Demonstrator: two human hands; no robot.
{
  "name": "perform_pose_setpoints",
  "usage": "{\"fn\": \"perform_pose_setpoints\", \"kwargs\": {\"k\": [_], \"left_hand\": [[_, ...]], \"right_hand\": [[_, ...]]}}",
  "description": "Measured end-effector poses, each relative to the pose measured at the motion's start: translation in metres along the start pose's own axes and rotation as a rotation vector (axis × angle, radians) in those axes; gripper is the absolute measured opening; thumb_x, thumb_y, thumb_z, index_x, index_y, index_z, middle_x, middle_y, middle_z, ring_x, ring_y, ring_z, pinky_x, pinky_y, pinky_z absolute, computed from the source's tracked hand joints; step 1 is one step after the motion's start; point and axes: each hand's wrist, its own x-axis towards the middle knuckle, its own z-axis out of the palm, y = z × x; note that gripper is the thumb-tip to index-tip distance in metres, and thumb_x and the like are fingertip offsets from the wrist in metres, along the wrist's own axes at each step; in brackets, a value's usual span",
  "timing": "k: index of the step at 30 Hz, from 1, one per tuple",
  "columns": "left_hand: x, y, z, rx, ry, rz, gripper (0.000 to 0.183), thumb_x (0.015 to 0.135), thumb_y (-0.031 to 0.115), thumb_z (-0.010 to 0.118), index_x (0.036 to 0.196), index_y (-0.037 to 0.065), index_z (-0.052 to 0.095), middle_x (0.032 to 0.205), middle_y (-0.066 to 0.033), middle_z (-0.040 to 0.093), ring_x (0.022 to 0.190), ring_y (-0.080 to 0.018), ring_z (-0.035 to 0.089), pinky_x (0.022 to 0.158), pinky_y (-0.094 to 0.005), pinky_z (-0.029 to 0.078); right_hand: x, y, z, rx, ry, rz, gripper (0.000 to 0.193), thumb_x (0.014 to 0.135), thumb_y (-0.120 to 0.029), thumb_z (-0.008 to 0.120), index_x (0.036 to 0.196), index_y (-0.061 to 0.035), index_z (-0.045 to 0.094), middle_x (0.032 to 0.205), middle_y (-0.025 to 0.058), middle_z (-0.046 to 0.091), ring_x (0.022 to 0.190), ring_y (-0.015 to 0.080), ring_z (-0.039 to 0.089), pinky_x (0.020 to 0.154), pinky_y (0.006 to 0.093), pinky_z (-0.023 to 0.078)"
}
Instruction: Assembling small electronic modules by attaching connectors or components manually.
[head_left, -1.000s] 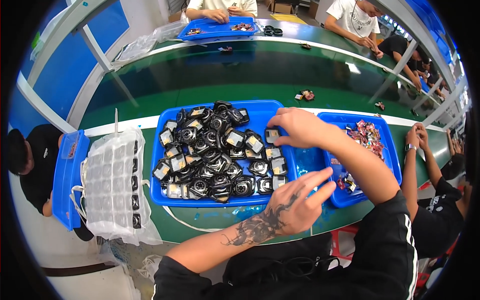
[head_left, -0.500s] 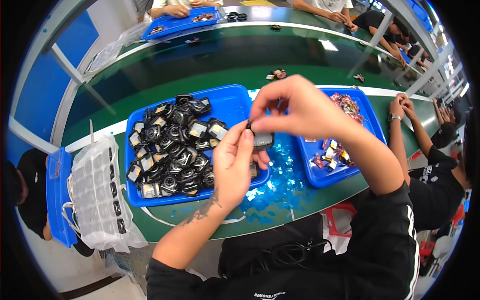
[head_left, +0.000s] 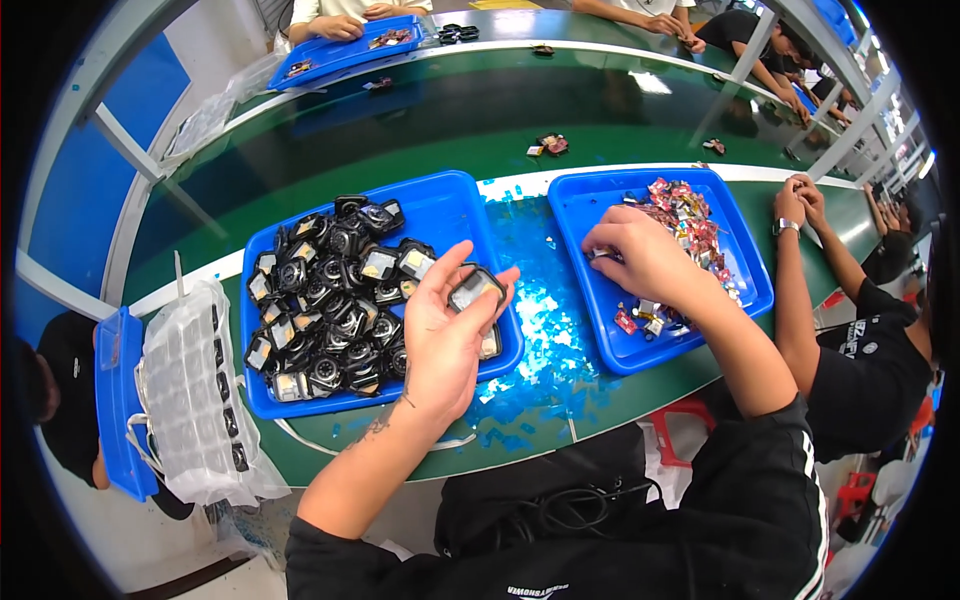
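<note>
My left hand (head_left: 445, 335) is closed round a small black watch case (head_left: 476, 290) with a pale grey panel, the thumb pressing on it, above the right edge of a blue tray (head_left: 455, 200). A second pale piece (head_left: 490, 343) shows beside the palm; whether that hand holds it I cannot tell. Black watch cases (head_left: 335, 290), some with round rings and some with pale squares, are heaped in this tray. My right hand (head_left: 640, 255) is over a second blue tray (head_left: 610, 350), fingers bent round a small dark and silvery part (head_left: 606, 256). Small red, silver and yellow parts (head_left: 690, 225) lie there.
Bits of blue film (head_left: 540, 340) are scattered on the green table between the trays. A clear compartment tray (head_left: 185, 390) stands at the left. Beyond the white ledge, small parts (head_left: 550, 145) sit on the green belt. A co-worker's hands (head_left: 795, 205) are at the right.
My right hand has moved right and down from the watch case to the tray of small parts. My left hand has shifted slightly left and turned, showing the case's pale panel.
</note>
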Motion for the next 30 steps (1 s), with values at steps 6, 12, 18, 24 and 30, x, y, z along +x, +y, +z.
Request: {"fn": "perform_pose_setpoints", "kwargs": {"k": [6,12,18,24,30], "left_hand": [[0.007,0.006,-0.005,0.331,0.025,0.266,0.01,0.095,0.008,0.06,0.101,0.0,0.061,0.091,-0.0065,0.064,0.085,-0.0174,0.067,0.072,-0.0267,0.056],[0.008,0.009,-0.012,0.116,-0.032,0.02,0.023,0.097,0.01,0.056,0.118,0.006,0.049,0.101,-0.0112,0.064,0.081,-0.0177,0.065,0.068,-0.027,0.054],[0.0,-0.008,-0.005,0.584,-0.356,0.202,0.022,0.091,0.013,0.065,0.112,0.008,0.065,0.102,-0.004,0.052,0.095,-0.0124,0.055,0.077,-0.0233,0.047],[-0.006,-0.004,0.001,0.768,-0.356,0.385,0.02,0.081,0.017,0.076,0.098,0.006,0.072,0.103,-0.0059,0.054,0.092,-0.0159,0.056,0.074,-0.0285,0.046],[-0.009,-0.001,-0.001,0.751,-0.327,0.336,0.02,0.079,0.015,0.077,0.095,0.004,0.073,0.1,-0.0064,0.056,0.088,-0.0155,0.056,0.073,-0.0277,0.046]], "right_hand": [[-0.015,-0.004,-0.003,-0.008,0.141,0.068,0.023,0.074,0.002,0.064,0.096,-0.0029,0.065,0.087,0.0104,0.06,0.083,0.0252,0.061,0.077,0.035,0.05],[-0.034,-0.035,-0.009,0.88,0.411,0.297,0.022,0.08,0.005,0.061,0.101,0.001,0.061,0.087,0.0044,0.062,0.074,0.0093,0.058,0.07,0.0226,0.049],[-0.041,-0.081,0.006,1.299,0.393,0.205,0.013,0.084,0.005,0.064,0.097,0.0038,0.062,0.091,0.0084,0.065,0.085,0.0132,0.065,0.078,0.0254,0.052],[-0.032,-0.098,0.015,1.248,0.385,0.182,0.012,0.085,0.005,0.066,0.095,0.0033,0.06,0.092,0.0108,0.067,0.087,0.0139,0.066,0.08,0.026,0.053],[-0.026,-0.097,0.019,1.234,0.374,0.184,0.011,0.086,0.004,0.066,0.095,0.0033,0.06,0.092,0.0114,0.067,0.086,0.0144,0.066,0.08,0.0267,0.053]]}}
